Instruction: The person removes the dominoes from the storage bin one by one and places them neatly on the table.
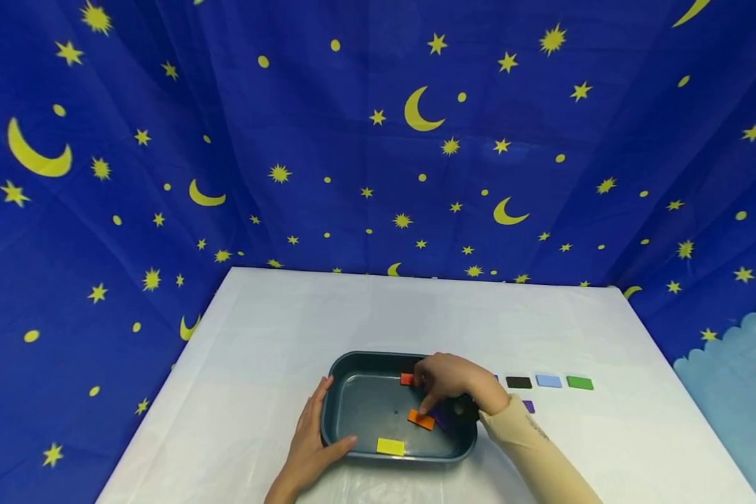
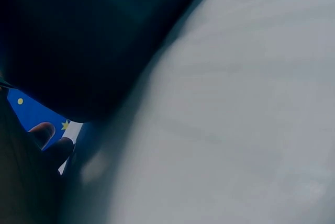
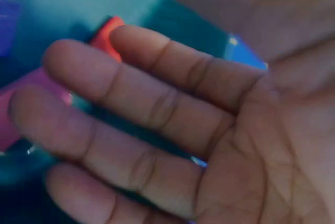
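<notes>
A dark teal tray [image 1: 353,402] lies on the white table, seen in the head view. My left hand [image 1: 309,448] rests against its near left corner, fingers straight along the outer wall and thumb at the front rim. Over the right part of the tray reaches my right hand [image 1: 450,381], thumb pointing down at a flat orange block [image 1: 421,419]. Its other fingers [image 3: 120,88] extend loosely above a pink block [image 3: 34,101], beside a red block [image 3: 107,38]. A yellow block [image 1: 390,446] lies by the tray's front wall. Part of a purple block [image 1: 442,418] shows next to the orange one.
Right of the tray, black [image 1: 519,383], light blue [image 1: 549,381] and green [image 1: 579,383] blocks lie in a row on the table. Another purple block [image 1: 528,406] is partly hidden by the right wrist. A blue curtain [image 1: 353,140] with stars and moons surrounds the table.
</notes>
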{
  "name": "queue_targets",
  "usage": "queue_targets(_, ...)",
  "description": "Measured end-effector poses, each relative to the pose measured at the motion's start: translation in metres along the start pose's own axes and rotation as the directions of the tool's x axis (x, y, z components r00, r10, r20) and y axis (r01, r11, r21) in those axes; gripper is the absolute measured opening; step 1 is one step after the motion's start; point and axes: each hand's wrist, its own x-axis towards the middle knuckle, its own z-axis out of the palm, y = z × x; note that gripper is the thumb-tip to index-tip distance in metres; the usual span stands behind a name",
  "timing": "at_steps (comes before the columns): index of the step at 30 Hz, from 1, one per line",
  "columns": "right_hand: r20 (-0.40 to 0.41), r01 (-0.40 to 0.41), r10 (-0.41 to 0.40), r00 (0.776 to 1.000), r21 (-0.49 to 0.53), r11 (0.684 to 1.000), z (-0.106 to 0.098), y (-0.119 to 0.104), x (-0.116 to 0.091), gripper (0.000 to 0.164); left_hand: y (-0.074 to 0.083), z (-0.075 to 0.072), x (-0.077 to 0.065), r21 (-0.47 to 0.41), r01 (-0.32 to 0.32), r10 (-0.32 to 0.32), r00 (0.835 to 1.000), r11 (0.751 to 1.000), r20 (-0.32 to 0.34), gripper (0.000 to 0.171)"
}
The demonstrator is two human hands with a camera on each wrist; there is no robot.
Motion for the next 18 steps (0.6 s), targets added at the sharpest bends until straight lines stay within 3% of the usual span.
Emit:
queue_targets(4,0.028,-0.05,0.055,0.998,-0.141,0.989,0.009,-0.006,0.01,0.035,0.0,0.0,0.0,0.01,-0.004,0.004,1.0,1.0,0.0,0.096)
queue_targets(10,0.004,-0.112,0.115,0.993,-0.217,0.97,0.021,-0.013,0.015,0.036,-0.001,0.001,-0.001,0.012,-0.01,0.01,1.0,1.0,0.0,0.096)
queue_targets(18,-0.01,0.055,-0.058,0.998,-0.178,0.982,0.029,-0.006,0.023,0.025,-0.001,0.001,0.0,0.004,-0.013,0.013,1.0,1.0,-0.006,0.096)
